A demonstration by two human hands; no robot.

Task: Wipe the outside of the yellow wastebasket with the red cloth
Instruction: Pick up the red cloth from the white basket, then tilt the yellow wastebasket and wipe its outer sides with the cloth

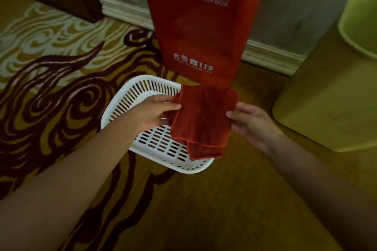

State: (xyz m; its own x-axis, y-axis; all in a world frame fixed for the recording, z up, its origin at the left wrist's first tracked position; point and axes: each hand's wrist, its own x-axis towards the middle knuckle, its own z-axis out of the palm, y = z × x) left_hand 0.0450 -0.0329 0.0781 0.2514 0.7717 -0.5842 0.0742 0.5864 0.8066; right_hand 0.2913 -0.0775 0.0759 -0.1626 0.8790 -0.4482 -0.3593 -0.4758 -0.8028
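While the red cloth (202,122) is held folded above a white slotted basket (126,100), its left edge is pinched by the left hand (155,114) and its right edge by the right hand (248,120). Being soft and light, it is probably best bunched in one palm. The yellow wastebasket (334,96) stands untouched to the right; its smooth wall is likely light and easily tipped.

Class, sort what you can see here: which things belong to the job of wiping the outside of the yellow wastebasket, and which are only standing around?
Part of the job:
- folded red cloth, held by the left hand and right hand
- yellow plastic wastebasket, on the right

Just standing around:
- white slotted plastic basket
- red fire extinguisher box
- patterned carpet
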